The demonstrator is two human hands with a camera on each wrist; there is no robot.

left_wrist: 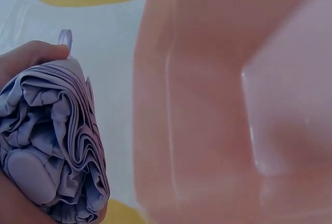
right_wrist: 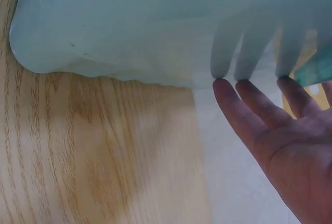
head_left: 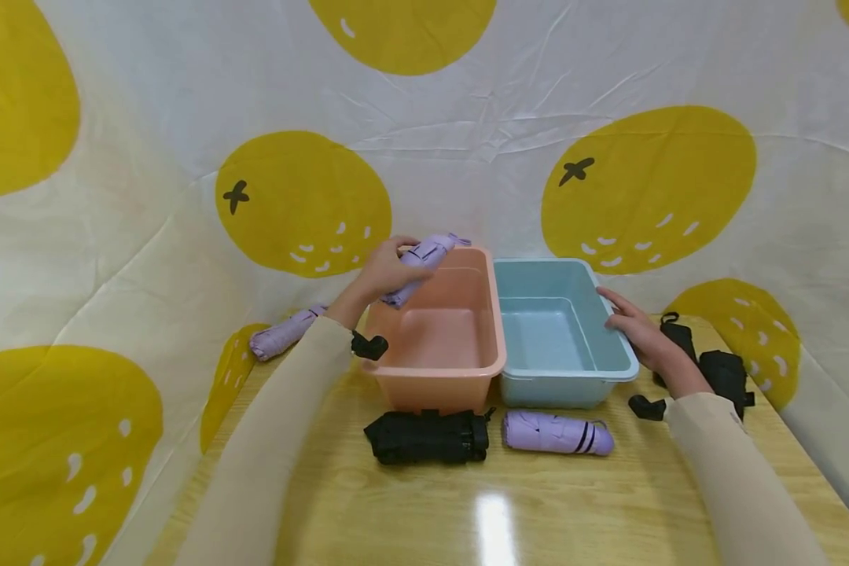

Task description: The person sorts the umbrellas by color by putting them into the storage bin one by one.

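My left hand (head_left: 391,269) grips a folded lilac umbrella (head_left: 428,253), held tilted above the left rim of the pink bin (head_left: 498,314). The left wrist view shows the umbrella's bunched fabric end (left_wrist: 52,141), with the thumb near its strap loop. Over at the blue bin (head_left: 573,389), my right hand (head_left: 637,330) rests on the right side. Its straight fingers (right_wrist: 244,107) touch the outer wall in the right wrist view. Both bins stand side by side, and no items show on their visible floors.
A black folded umbrella (head_left: 428,437) and another lilac one (head_left: 557,433) lie before the bins. Further left lies a third lilac umbrella (head_left: 286,333). Two black items (head_left: 725,376) sit right of the blue bin. A fruit-patterned cloth (head_left: 467,181) hangs behind the wooden table (head_left: 396,511).
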